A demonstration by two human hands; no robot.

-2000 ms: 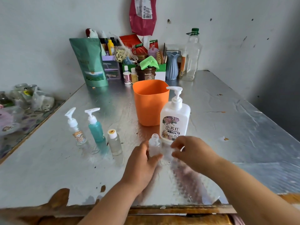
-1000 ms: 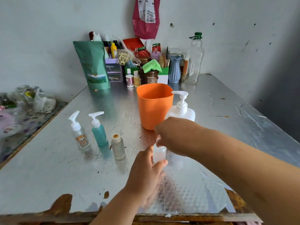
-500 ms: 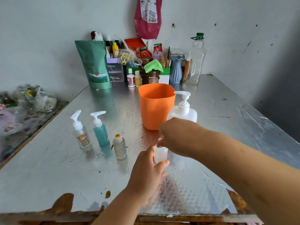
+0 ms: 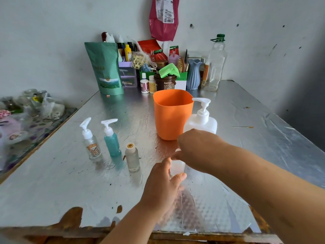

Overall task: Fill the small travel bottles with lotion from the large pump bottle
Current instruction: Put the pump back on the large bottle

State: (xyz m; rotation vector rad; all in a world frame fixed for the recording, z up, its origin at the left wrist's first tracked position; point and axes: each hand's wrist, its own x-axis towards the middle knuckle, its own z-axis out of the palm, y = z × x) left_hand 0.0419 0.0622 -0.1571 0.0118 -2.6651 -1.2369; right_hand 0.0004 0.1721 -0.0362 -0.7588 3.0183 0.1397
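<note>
Your left hand (image 4: 163,187) wraps thumb and fingers round the small clear plastic bottle (image 4: 176,169), upright near the front of the silver foil-covered table (image 4: 70,182). Your right hand (image 4: 197,148) curls over the bottle's top; I cannot tell whether it pinches anything. Just behind stand the large white pump bottle (image 4: 202,120) and an orange plastic cup (image 4: 171,117).

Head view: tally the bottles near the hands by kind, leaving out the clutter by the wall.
Small pump bottles: 2
Small capped bottle: 1
Small hand-held bottle, in the left hand: 1
Large pump bottle: 1
Total: 5
</note>
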